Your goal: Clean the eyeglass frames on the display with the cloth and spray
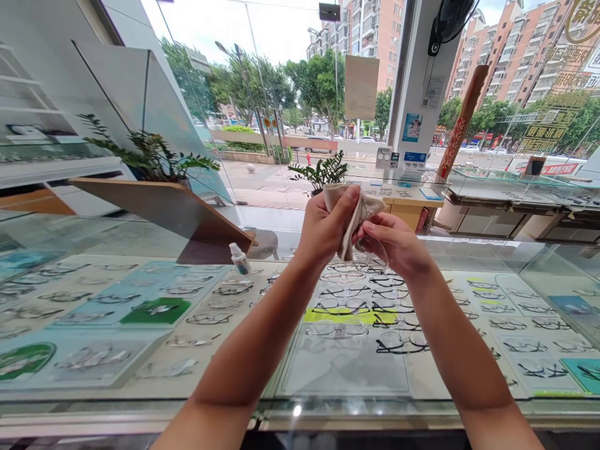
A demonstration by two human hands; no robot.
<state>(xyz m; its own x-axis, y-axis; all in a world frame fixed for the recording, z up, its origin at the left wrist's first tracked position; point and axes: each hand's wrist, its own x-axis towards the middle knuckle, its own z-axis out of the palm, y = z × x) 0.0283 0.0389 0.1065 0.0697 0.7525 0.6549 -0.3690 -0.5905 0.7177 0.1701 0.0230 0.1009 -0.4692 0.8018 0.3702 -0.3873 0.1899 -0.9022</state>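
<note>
Both my arms reach out over a glass display counter. My left hand is closed around a beige cloth, thumb on top, with the cloth bunched and folded between the fingers. My right hand is close beside it, its fingers pinched at the cloth's right side. Below those fingertips shows a thin, clear curved rim, which looks like part of a pair of eyeglasses; the cloth and fingers hide most of it. A small white spray bottle stands on the counter, left of my hands.
Rows of eyeglass frames lie inside the counter under the glass. A slanted brown board and a potted plant are at the left. Another plant stands behind my hands, before the window. More display cases are at the right.
</note>
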